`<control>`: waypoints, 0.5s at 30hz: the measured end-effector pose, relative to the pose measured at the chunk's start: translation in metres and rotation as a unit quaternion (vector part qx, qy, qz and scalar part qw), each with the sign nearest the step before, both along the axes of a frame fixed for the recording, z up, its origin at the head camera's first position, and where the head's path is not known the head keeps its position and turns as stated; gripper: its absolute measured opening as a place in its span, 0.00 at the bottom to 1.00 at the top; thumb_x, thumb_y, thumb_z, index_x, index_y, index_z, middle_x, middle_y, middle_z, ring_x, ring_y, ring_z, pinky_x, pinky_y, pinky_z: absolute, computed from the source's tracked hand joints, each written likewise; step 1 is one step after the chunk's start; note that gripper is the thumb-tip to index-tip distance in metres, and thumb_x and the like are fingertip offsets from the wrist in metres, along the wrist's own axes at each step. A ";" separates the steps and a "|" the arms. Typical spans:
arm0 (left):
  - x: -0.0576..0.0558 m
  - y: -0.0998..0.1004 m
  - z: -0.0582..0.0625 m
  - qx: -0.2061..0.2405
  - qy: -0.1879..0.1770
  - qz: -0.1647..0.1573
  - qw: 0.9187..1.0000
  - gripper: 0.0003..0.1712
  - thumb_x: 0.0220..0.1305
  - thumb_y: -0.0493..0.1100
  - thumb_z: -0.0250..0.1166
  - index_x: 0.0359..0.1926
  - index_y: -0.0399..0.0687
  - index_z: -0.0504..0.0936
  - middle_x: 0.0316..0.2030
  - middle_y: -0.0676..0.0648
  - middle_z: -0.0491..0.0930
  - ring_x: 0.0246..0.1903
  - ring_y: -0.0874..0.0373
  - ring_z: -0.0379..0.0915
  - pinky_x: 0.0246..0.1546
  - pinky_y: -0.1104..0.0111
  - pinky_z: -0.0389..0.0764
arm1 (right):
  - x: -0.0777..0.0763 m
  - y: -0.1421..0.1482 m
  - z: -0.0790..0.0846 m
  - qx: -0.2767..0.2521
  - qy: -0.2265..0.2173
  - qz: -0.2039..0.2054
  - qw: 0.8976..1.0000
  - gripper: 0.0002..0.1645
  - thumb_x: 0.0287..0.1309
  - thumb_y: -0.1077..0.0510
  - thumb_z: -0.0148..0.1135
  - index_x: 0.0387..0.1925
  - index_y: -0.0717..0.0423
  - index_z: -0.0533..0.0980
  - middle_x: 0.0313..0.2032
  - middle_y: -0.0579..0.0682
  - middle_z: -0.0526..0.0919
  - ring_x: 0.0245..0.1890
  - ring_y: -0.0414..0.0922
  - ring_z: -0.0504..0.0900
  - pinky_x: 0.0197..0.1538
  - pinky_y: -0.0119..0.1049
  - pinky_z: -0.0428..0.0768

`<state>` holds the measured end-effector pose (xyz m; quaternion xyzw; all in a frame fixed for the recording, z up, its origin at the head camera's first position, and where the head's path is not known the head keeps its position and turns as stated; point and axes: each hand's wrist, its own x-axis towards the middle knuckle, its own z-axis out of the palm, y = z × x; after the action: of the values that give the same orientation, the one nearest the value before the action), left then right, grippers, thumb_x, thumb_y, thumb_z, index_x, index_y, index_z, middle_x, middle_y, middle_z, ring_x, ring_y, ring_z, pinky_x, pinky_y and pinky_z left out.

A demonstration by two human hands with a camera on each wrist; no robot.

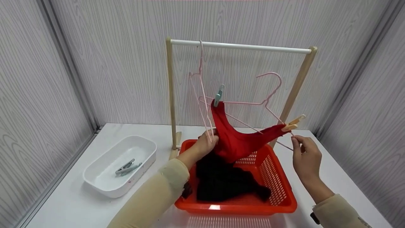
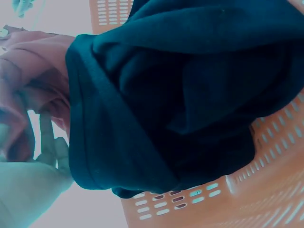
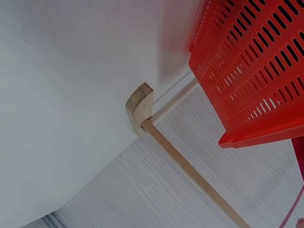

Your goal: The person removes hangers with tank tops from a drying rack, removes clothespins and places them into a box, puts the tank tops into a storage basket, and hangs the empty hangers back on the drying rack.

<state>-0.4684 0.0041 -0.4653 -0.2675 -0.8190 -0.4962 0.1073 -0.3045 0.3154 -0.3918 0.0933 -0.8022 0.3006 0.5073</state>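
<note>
**Red garment (image 1: 234, 142) pinned to a tilted pink hanger (image 1: 243, 103), above a red basket (image 1: 240, 209)**

The head view shows the pink hanger off the rail, its hook upward and its right end lower than its left. A grey-green clothespin (image 1: 218, 96) fastens one upper corner of the red garment to the hanger; an orange clothespin (image 1: 290, 127) fastens the other. Between these two points the cloth sags in a curve over the basket.

The right hand (image 1: 308, 158) pinches the hanger between thumb and forefinger, just below the orange clothespin. The left hand (image 1: 205, 145) lies at the opposite edge of the red garment, its fingers partly hidden by the cloth; whether they grip it cannot be told.

A black garment (image 1: 227, 185) lies crumpled in the basket. In the left wrist view the same dark cloth fills most of the field.

Behind stands a rack with wooden posts (image 1: 295, 90) and a white rail (image 1: 240, 46). A second hanger (image 1: 201, 61), also pink, hangs near the left end of the rail, its lower part crossing in front of the left hand in the head view. To the left, on the white table (image 1: 69, 199), a white tray (image 1: 112, 158) holds two loose clothespins (image 1: 125, 169). The right wrist view shows a wooden foot (image 3: 140, 107) of the rack near the basket.
</note>
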 end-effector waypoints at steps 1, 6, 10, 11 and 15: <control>0.013 -0.001 0.011 -0.009 -0.012 0.006 1.000 0.09 0.56 0.36 0.51 0.26 0.43 0.77 0.24 0.48 0.74 0.26 0.56 0.67 0.29 0.69 0.73 | 0.000 0.000 0.000 0.000 0.000 0.001 1.000 0.08 0.66 0.64 0.63 0.43 0.64 0.83 0.30 0.55 0.81 0.27 0.35 0.63 0.32 0.23 0.60; 0.091 -0.010 0.072 -0.017 -0.066 0.008 0.998 0.07 0.56 0.28 0.49 0.33 0.28 0.73 0.28 0.40 0.73 0.31 0.53 0.64 0.36 0.65 0.70 | -0.001 0.000 -0.002 0.001 0.003 0.005 1.000 0.08 0.65 0.65 0.63 0.42 0.64 0.83 0.31 0.55 0.82 0.27 0.35 0.63 0.32 0.23 0.60; 0.096 -0.010 0.073 -0.083 -0.083 0.027 0.993 0.06 0.57 0.29 0.52 0.36 0.28 0.71 0.30 0.39 0.72 0.32 0.50 0.64 0.40 0.61 0.73 | -0.003 0.000 -0.004 0.003 0.011 0.007 1.000 0.07 0.64 0.66 0.64 0.42 0.64 0.83 0.30 0.54 0.82 0.27 0.34 0.62 0.32 0.24 0.60; 0.096 -0.010 0.073 -0.100 -0.088 0.030 0.991 0.12 0.57 0.30 0.52 0.42 0.25 0.71 0.36 0.36 0.74 0.36 0.49 0.66 0.45 0.59 0.74 | -0.003 0.000 -0.004 0.004 0.014 0.009 1.000 0.07 0.64 0.66 0.65 0.42 0.64 0.83 0.30 0.54 0.82 0.27 0.34 0.62 0.32 0.24 0.59; 0.092 -0.009 0.071 -0.140 -0.091 0.023 0.986 0.17 0.56 0.28 0.52 0.48 0.25 0.72 0.46 0.32 0.76 0.43 0.48 0.69 0.55 0.57 0.73 | -0.003 0.000 -0.004 0.003 0.013 0.011 1.000 0.06 0.64 0.66 0.64 0.41 0.64 0.83 0.29 0.54 0.81 0.26 0.34 0.62 0.32 0.25 0.59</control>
<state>-0.3763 -0.0053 -0.3947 -0.2148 -0.8927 -0.3962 0.0053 -0.3073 0.3154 -0.3957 0.1079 -0.7953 0.3025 0.5142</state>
